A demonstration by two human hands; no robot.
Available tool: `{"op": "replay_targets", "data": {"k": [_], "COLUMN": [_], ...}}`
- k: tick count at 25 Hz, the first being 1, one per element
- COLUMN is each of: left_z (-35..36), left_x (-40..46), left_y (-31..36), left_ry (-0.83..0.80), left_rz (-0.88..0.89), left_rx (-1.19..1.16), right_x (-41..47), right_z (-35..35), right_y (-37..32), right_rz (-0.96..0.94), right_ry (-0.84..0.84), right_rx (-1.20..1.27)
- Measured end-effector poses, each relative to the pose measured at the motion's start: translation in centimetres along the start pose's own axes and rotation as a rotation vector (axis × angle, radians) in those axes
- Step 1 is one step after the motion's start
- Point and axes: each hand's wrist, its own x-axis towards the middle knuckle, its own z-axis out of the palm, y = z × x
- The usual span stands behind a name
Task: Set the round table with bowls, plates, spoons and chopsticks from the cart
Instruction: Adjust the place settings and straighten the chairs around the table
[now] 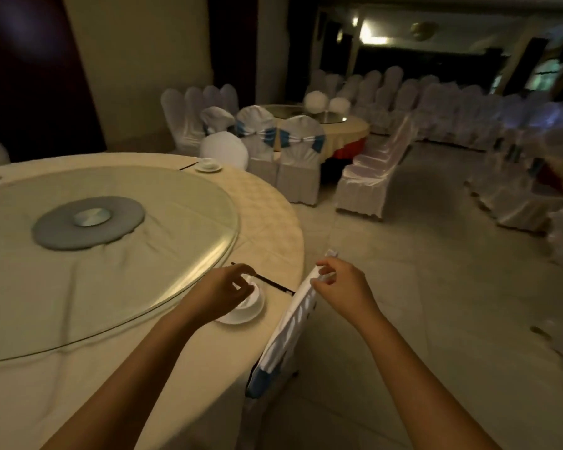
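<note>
Left hand [231, 289] over the bowl [251, 302] on its plate [241, 318] at the tabletop's [95, 368] right edge; fingers curled in a narrow grip near the dark chopsticks [267, 282], contact too blurred to tell. Chopsticks lie just behind the bowl, pointing toward the edge. Right hand [338, 284] off the tabletop, pinching the top of a white chair cover [293, 326]. Second cup and saucer [208, 164] at the far edge, beyond the glass turntable [127, 254].

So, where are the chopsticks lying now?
The chopsticks lie near the table's right edge, just behind the bowl on its plate, under the left hand's fingertips.
</note>
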Motion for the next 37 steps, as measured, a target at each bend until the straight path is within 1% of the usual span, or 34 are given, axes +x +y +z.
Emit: {"op": "replay_targets", "data": {"k": [3, 6, 9, 13, 16, 20, 23, 26, 28, 31, 33, 37], "left_z": [1.0, 3.0, 3.8, 3.7, 3.9, 6.8, 10.1, 12.7, 14.1, 16.7, 17.9, 18.8], "left_x": [3.3, 7.8, 12.6, 17.0, 17.8, 17.0, 16.6, 16.5, 16.2, 15.6, 15.1, 14.2], "left_y": [-1.0, -2.3, -3.3, -4.5, -7.2, -11.6, -13.4, -15.0, -16.0, -17.1, -17.7, -17.5], "left_ry": [0.092, 0.144, 0.205, 0.338, 0.463, 0.621, 0.688, 0.717, 0.684, 0.608, 0.63, 0.785], "left_rz": [-0.101, -0.151, -0.227, -0.343, -0.5, -0.792, -0.961, -1.121, -1.256, -1.434, -1.475, -1.432], "left_rx": [-0.022, -0.062, -0.101, -0.159, -0.156, -0.214, -0.225, -0.168, -0.147, -0.234, -0.323, -0.489], "right_x": [5.3, 11.2, 17.4, 25.0, 29.3, 33.9, 35.9, 36.0, 35.6, 35.0, 34.2, 33.3], "right_z": [0.9, 1.8, 2.4, 4.3, 8.2, 14.8, 19.1, 22.4, 23.8, 25.3, 26.1, 26.8], "right_y": [1.7, 3.4, 4.2, 5.7, 7.3, 9.1, 10.4, 12.2, 13.6, 15.2, 15.9, 16.3], "right_rz": [-0.091, -0.158, -0.187, -0.185, -0.179, -0.217, -0.254, -0.278, -0.275, -0.272, -0.26, -0.317], "right_ry": [-0.089, -0.15, -0.221, -0.309, -0.459, -0.696, -0.837, -0.961, -1.026, -1.087, -1.101, -1.063], "right_rx": [0.017, -0.014, -0.042, -0.095, -0.174, -0.227, -0.276, -0.345, -0.4, -0.478, -0.479, -0.482]}}
